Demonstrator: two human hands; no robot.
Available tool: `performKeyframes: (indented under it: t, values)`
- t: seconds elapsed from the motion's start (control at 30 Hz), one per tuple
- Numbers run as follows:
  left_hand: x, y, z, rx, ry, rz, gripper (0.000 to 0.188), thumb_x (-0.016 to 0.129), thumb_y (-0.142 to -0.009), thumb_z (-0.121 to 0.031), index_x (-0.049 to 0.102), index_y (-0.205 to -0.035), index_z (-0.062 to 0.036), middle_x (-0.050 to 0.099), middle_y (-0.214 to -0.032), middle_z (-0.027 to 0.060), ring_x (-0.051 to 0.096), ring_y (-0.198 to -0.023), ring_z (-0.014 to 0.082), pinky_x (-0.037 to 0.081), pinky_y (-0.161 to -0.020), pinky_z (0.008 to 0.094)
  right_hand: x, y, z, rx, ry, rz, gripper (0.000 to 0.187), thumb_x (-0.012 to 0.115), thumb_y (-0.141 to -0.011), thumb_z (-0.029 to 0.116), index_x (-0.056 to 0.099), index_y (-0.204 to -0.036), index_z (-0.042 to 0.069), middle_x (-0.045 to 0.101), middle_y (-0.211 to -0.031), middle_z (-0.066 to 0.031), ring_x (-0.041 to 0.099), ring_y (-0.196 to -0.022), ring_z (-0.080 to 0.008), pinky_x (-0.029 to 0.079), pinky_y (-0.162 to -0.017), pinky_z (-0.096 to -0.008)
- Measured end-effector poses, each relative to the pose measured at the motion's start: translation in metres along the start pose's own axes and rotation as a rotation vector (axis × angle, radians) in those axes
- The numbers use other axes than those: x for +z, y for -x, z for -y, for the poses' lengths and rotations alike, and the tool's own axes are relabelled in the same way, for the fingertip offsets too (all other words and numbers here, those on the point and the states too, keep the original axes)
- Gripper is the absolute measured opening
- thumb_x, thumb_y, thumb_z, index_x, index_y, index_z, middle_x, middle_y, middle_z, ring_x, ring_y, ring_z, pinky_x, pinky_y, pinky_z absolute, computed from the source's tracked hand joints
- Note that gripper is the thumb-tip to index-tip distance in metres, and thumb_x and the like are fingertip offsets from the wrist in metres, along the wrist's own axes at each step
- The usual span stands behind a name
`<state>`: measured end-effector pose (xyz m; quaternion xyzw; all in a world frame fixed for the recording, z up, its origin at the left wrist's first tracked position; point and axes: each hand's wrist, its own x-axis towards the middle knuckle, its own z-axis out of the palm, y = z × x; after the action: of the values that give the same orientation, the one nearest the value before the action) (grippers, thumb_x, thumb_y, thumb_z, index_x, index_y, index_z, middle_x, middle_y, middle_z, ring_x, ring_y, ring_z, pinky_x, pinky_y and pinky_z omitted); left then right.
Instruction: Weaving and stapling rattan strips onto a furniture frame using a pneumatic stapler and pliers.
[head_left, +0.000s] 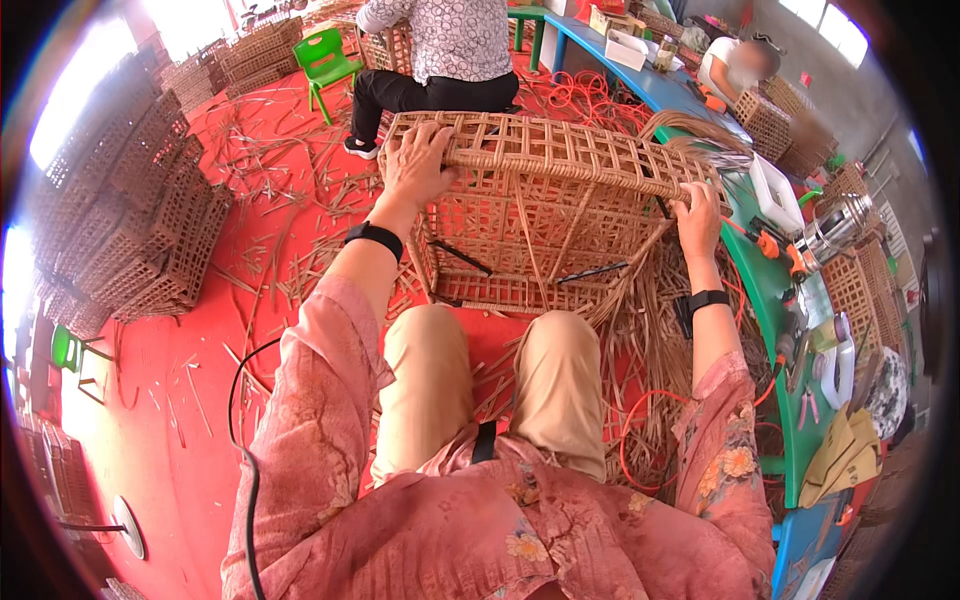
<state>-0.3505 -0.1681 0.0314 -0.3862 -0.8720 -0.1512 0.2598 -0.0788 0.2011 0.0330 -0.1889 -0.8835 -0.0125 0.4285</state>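
A large woven wicker basket stands on the floor just beyond my knees, its open lattice side facing me. My left hand lies over the basket's upper left corner, fingers curled on the rim. At the upper right corner, my right hand grips the rim with the thumb toward me. Inside the frame, dark rods and slanting canes show through the lattice. Loose long strips of cane spread over the floor by the basket's right side.
Stacked lattice baskets rise at the left. A green table with tools, a white tray and a metal canister runs along the right. A person sits ahead near a green chair; an orange hose lies low right.
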Motion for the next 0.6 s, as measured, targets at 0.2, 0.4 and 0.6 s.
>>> performKeyframes:
  t: [0.2, 0.4, 0.6]
  values:
    - [0.027, -0.038, 0.017, -0.023, 0.009, -0.002, 0.064, 0.071, -0.075, -0.041, 0.050, -0.132, -0.0200, 0.050, -0.131, 0.0036, 0.045, -0.124, 0.0273, 0.028, -0.104, 0.0511, 0.056, 0.021, 0.045, 0.297, -0.271, -0.360, 0.034, 0.070, -0.080, 0.008, 0.058, -0.111, 0.002, 0.060, -0.107, -0.0143, 0.056, -0.100, -0.0320, 0.045, -0.089, -0.0407]
    - [0.051, -0.076, 0.027, -0.027, -0.009, 0.002, 0.058, 0.070, -0.076, -0.040, 0.054, -0.128, -0.0209, 0.054, -0.128, 0.0031, 0.046, -0.124, 0.0257, 0.029, -0.104, 0.0501, 0.149, 0.029, 0.146, 0.431, -0.847, 0.315, 0.060, 0.049, -0.095, 0.052, 0.053, -0.127, 0.002, 0.057, -0.125, -0.0168, 0.056, -0.113, -0.0297, 0.046, -0.094, -0.0412]
    - [0.063, -0.091, 0.033, -0.026, -0.012, -0.024, 0.054, 0.070, -0.076, -0.037, 0.056, -0.126, -0.0198, 0.057, -0.123, 0.0041, 0.049, -0.121, 0.0262, 0.033, -0.102, 0.0466, 0.221, -0.019, 0.197, 0.521, -1.020, 0.343, 0.055, 0.050, -0.096, 0.047, 0.053, -0.127, 0.002, 0.060, -0.115, -0.0167, 0.059, -0.107, -0.0274, 0.047, -0.093, -0.0406]
